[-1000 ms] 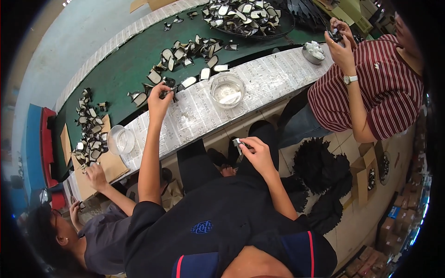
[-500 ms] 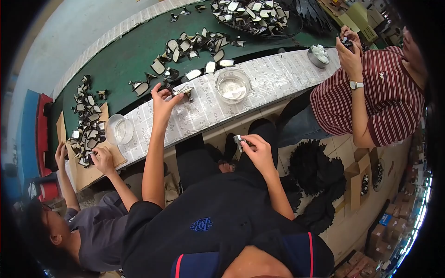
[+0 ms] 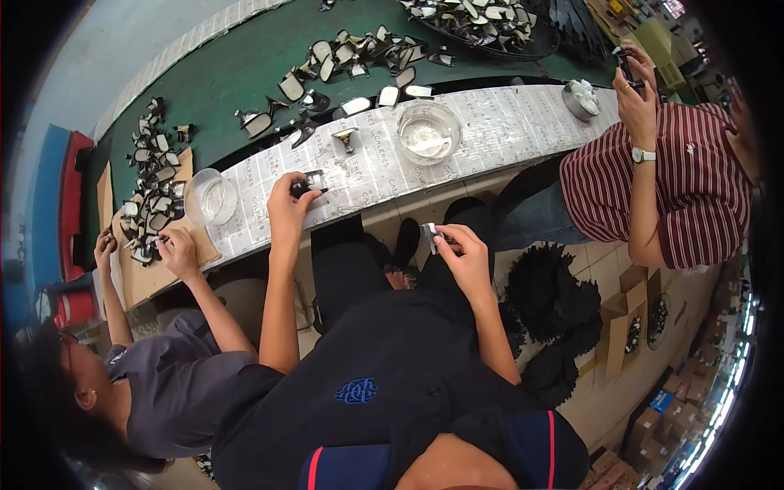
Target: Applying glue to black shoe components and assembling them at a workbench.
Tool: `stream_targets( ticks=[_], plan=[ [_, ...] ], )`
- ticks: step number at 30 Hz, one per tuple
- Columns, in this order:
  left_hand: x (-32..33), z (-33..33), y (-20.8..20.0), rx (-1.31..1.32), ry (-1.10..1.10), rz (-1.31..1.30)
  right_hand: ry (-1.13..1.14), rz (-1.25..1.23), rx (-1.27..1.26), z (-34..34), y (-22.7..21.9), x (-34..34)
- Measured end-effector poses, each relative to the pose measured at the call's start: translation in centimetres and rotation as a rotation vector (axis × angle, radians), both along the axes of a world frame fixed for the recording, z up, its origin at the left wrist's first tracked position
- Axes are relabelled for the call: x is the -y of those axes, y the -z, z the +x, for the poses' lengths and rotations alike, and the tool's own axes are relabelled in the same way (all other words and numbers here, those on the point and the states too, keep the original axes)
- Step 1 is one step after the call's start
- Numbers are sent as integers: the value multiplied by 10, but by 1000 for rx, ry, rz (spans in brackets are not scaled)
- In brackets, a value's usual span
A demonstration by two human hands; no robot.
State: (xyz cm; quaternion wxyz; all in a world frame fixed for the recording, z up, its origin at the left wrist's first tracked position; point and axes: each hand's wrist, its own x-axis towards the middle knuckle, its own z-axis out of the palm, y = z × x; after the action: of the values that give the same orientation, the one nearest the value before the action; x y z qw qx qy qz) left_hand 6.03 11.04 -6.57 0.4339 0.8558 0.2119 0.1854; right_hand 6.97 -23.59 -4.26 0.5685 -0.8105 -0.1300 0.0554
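Observation:
My left hand (image 3: pixel 287 211) is over the near edge of the paper-covered ledge, its thumb and fingers closed on a small black shoe heel (image 3: pixel 314 181) with a pale face. Above my lap, my right hand (image 3: pixel 465 255) pinches a small grey-white cloth (image 3: pixel 429 237); its exact form is hard to make out. Beyond my left hand, a single heel (image 3: pixel 345 140) stands on the printed paper (image 3: pixel 367 175). To its right is a clear round bowl (image 3: pixel 406 153) with something white inside. More cream-faced black heels (image 3: pixel 322 61) lie loose on the green table (image 3: pixel 220 90).
At left, a co-worker's hands (image 3: pixel 178 253) are beside a heap of heels (image 3: pixel 153 204) and another clear bowl (image 3: pixel 212 198). At right, a person in stripes (image 3: pixel 653 180) holds a dark piece near a bowl of white wads (image 3: pixel 581 100). A full tray (image 3: pixel 535 53) stands behind.
My left hand has drawn back toward the ledge's near edge with a heel in it, leaving the standing heel behind. My right hand keeps its pinch. The view has shifted slightly.

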Motion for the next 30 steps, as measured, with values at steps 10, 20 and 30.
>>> stream_targets(
  ticks=[10, 20, 30],
  plan=[
    [28, -28, 1, 34, 63, -967, 36, 120, 29, -3, -41, -17],
    [90, -34, -27, 120, 183, -1270, -185, -137, 665, -6, -92, -46],
    [111, -38, -46, 78, 266, -1328, -222, -231, 750, -11, -87, -48]
  ],
)
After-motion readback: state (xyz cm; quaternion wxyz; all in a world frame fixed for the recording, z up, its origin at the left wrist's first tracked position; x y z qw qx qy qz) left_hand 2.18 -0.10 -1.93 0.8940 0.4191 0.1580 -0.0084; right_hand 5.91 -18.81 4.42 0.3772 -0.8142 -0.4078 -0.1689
